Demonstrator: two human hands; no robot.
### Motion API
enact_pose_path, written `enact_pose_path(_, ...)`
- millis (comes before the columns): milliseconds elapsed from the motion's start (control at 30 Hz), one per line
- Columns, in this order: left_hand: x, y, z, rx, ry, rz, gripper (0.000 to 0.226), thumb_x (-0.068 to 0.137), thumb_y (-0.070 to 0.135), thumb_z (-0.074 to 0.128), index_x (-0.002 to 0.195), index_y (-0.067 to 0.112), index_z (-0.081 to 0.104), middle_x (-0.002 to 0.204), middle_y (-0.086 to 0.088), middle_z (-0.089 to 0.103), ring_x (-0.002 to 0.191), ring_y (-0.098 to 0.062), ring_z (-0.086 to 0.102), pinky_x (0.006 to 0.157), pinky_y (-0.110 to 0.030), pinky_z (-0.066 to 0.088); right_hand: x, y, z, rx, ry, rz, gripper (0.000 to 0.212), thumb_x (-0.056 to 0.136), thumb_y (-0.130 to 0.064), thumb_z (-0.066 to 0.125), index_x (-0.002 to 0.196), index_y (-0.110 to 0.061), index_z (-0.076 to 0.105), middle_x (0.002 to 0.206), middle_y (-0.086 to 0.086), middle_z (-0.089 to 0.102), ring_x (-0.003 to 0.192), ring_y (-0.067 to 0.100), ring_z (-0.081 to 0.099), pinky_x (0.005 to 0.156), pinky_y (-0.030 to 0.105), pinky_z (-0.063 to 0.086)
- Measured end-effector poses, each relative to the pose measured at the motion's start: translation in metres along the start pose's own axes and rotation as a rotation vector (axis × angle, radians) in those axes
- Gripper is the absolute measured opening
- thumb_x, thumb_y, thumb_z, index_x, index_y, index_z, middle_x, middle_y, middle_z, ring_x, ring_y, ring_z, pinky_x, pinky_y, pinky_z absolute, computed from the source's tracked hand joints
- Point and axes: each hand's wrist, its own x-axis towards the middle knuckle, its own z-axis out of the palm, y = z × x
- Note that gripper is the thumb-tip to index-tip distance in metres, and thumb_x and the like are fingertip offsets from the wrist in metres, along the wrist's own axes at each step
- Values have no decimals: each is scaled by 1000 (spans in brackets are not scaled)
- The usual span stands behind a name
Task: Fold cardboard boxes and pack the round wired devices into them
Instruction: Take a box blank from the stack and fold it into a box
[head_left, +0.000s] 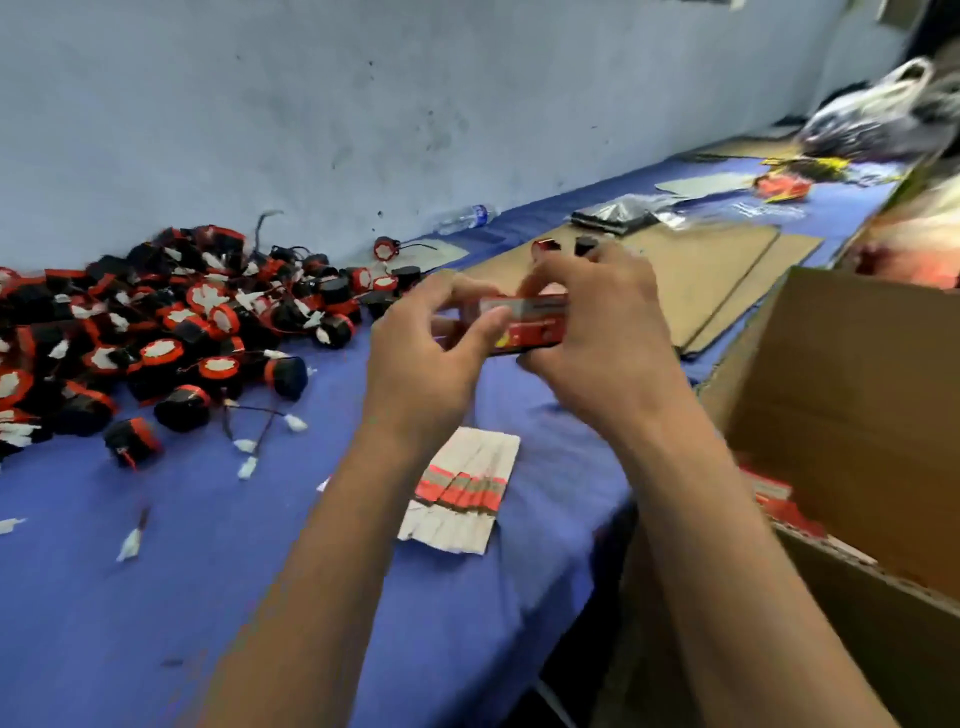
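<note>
Both hands hold a small red cardboard box above the blue table. My left hand grips its left end, thumb on the front face. My right hand curls over its right end and top. The box is blurred and partly hidden by fingers. A big pile of round black-and-red wired devices lies at the left. A stack of flat unfolded boxes, white with a red band, lies on the table below my hands.
A large open brown carton stands at the right, with red boxes inside. Flat cardboard sheets lie beyond my hands. A water bottle, a plastic bag and clutter sit farther back by the wall.
</note>
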Motion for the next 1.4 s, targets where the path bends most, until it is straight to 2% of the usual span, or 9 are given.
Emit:
enact_pose_path(333, 0, 59, 192, 292, -685, 148, 17, 94, 13, 70, 108, 17, 79, 103, -4, 73, 91, -19, 65, 77, -28, 49, -30, 120, -135, -288, -412, 584, 61, 76, -37, 89, 131, -25, 65, 107, 0, 64, 107, 25, 62, 92, 35, 50)
enact_pose_path(500, -3, 28, 153, 223, -368, 148, 11, 91, 15, 73, 98, 22, 77, 101, 3, 70, 93, -15, 63, 76, -30, 48, -17, 96, -105, -201, -275, 458, 59, 81, -49, 82, 132, -27, 62, 120, 3, 67, 111, 24, 62, 95, 44, 54)
enact_pose_path(600, -14, -23, 97, 382, -165, -86, 12, 91, 14, 68, 97, 21, 76, 105, 0, 72, 100, -20, 64, 86, -35, 50, -5, 58, -53, -88, -270, 301, 49, 85, -44, 78, 128, -25, 64, 112, 3, 69, 102, 23, 65, 90, 42, 57)
enact_pose_path(733, -41, -93, 21, 841, -140, -635, 38, 90, 21, 58, 127, 21, 63, 130, -16, 57, 124, -38, 48, 99, -41, 41, 3, 13, 45, -22, -593, 111, 45, 83, -40, 78, 119, -14, 69, 110, 8, 72, 105, 28, 66, 88, 42, 57)
enact_pose_path(867, -55, -127, -32, 909, -66, -856, 53, 91, 44, 64, 135, 17, 55, 138, -18, 50, 131, -41, 44, 104, -48, 44, -6, -4, 128, -141, -980, 0, 84, 74, -63, 81, 139, -19, 50, 135, 6, 59, 127, 30, 52, 97, 38, 48)
enact_pose_path(1000, -50, -139, -50, 651, 90, -814, 52, 77, 35, 83, 124, 24, 62, 126, -4, 63, 122, -31, 56, 98, -43, 50, -18, -9, 168, -184, -966, -65, 116, 58, -79, 80, 151, -28, 33, 152, 8, 37, 146, 33, 26, 119, 66, 15)
enact_pose_path(1100, -45, -136, -58, 540, 322, -652, 30, 77, 25, 86, 99, 26, 66, 95, 8, 68, 97, -21, 66, 77, -32, 47, -19, -20, 178, -60, -874, -111, 117, 55, -81, 79, 150, -30, 32, 152, 8, 34, 148, 30, 19, 118, 67, 9)
enact_pose_path(1233, -38, -128, -82, 300, 558, -552, 26, 75, 24, 90, 83, 26, 66, 81, 13, 68, 80, -11, 66, 72, -30, 50, -14, -44, 184, 35, -702, -159, 125, 51, -86, 76, 151, -27, 31, 165, 7, 10, 155, 29, -3, 121, 66, -1)
enact_pose_path(1400, -54, -124, -139, 77, 725, -486, 22, 77, 22, 91, 84, 22, 71, 85, 6, 74, 80, -11, 67, 76, -32, 56, -20, -106, 206, 207, -599, -208, 113, 53, -73, 84, 141, -20, 37, 159, 8, 18, 149, 30, 15, 119, 51, 22)
